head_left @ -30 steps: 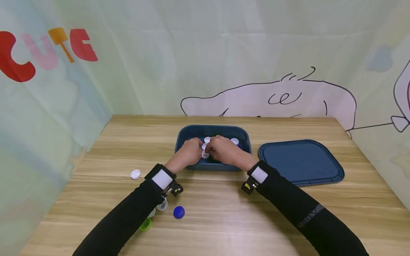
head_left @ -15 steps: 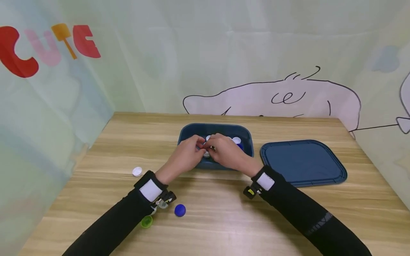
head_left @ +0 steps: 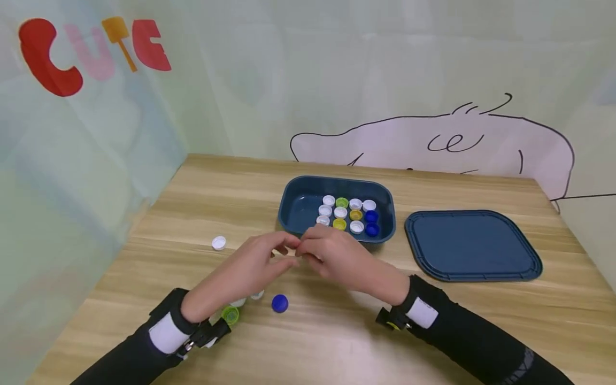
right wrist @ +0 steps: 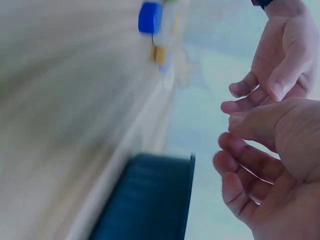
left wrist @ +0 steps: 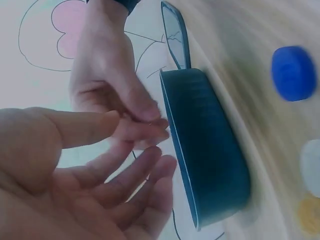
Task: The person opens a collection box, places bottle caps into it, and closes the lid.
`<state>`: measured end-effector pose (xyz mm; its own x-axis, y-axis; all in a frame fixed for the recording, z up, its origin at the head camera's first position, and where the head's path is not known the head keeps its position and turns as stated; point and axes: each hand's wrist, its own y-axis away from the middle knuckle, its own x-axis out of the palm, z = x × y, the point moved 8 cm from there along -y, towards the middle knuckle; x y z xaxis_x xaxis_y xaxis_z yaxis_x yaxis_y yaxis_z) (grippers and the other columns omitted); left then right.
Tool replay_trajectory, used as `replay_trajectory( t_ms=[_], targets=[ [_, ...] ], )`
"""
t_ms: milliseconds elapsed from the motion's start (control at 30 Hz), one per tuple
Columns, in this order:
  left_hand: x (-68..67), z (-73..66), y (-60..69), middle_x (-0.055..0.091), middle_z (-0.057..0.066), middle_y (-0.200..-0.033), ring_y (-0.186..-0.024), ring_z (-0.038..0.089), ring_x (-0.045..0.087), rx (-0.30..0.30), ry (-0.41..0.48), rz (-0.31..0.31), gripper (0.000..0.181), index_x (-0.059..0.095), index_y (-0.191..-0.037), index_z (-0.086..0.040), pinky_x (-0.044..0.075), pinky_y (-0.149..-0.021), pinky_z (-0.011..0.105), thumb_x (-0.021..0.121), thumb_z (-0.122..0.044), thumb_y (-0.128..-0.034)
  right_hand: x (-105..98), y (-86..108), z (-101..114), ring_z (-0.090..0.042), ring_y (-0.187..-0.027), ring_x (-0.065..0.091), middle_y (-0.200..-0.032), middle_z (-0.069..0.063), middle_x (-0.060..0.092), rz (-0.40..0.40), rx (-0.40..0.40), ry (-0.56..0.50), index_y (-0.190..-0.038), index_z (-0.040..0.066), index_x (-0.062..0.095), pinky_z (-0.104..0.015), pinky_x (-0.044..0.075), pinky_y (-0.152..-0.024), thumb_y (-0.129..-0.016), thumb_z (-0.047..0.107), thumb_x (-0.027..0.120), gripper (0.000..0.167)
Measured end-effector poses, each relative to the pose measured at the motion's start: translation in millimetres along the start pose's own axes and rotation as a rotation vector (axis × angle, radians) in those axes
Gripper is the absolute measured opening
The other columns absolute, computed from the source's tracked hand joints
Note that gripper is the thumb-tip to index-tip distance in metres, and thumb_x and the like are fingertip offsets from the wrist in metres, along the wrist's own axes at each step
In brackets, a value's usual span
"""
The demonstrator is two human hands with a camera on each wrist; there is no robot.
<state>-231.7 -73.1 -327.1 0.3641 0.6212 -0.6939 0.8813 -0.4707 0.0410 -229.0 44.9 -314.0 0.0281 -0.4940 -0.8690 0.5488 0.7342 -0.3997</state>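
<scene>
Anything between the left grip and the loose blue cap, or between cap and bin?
Nothing visible stands between left grip and loose blue cap. Toward the bin, left grip and right grip hang across the path in the head view; its near wall also intervenes.

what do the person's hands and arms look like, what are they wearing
The left hand and right hand are bare, with no gloves. The person wears black sleeves, with a white patch and a small black device at each wrist. The right sleeve bears a grey marking, too blurred to read.
</scene>
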Motion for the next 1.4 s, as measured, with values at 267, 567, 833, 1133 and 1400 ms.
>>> replay_trajectory(
  t_ms=[267,567,833,1133,1400],
  targets=[
    [8.7,19.7,31.9,0.069,0.005,-0.109,-0.081,0.011,0.060,-0.096,-0.152,-0.047,0.029,0.072,-0.118,-0.005,0.052,-0.069,0.031,0.080,-0.012,-0.0908,31,8.3,22,-0.010,-0.085,0.062,-0.093,0.002,0.068,0.131,-0.050,-0.020,-0.097,0.010,0.078,-0.023,0.053,-0.080,-0.090,0.003,0.077,0.010],
    [39.6,24.8,48.1,0.064,0.007,-0.093,-0.082,0.024,0.065,-0.021,-0.353,-0.092,0.030,0.072,-0.104,0.000,0.055,-0.068,0.042,0.087,-0.011,-0.0809,67,13.2,36,-0.007,-0.087,0.061,-0.098,0.004,0.066,0.249,-0.029,0.041,-0.100,0.013,0.077,-0.022,0.051,-0.078,-0.092,0.016,0.079,0.009],
    [53.4,26.8,53.8,0.055,0.002,-0.080,-0.068,0.019,0.058,0.030,-0.353,-0.104,0.022,0.064,-0.088,-0.003,0.047,-0.057,0.035,0.084,-0.003,-0.0793,76,11.4,42,-0.007,-0.082,0.058,-0.094,0.004,0.064,0.282,-0.019,0.062,-0.096,0.013,0.077,-0.022,0.048,-0.073,-0.091,0.015,0.080,0.006],
    [58.1,28.5,52.5,0.054,0.002,-0.075,-0.066,0.020,0.057,0.061,-0.377,-0.115,0.021,0.063,-0.082,-0.004,0.046,-0.057,0.035,0.084,0.000,-0.0777,82,12.9,42,-0.004,-0.076,0.057,-0.085,0.005,0.064,0.340,0.004,0.062,-0.096,0.012,0.076,-0.020,0.047,-0.068,-0.091,0.015,0.081,0.008],
    [59.6,28.2,49.9,0.055,0.002,-0.075,-0.068,0.019,0.058,0.080,-0.356,-0.113,0.018,0.063,-0.080,-0.004,0.046,-0.058,0.035,0.080,0.002,-0.0795,84,15.7,38,-0.003,-0.076,0.056,-0.083,0.005,0.063,0.346,0.038,-0.007,-0.096,0.011,0.073,-0.017,0.046,-0.067,-0.091,0.009,0.079,0.008]
  ],
)
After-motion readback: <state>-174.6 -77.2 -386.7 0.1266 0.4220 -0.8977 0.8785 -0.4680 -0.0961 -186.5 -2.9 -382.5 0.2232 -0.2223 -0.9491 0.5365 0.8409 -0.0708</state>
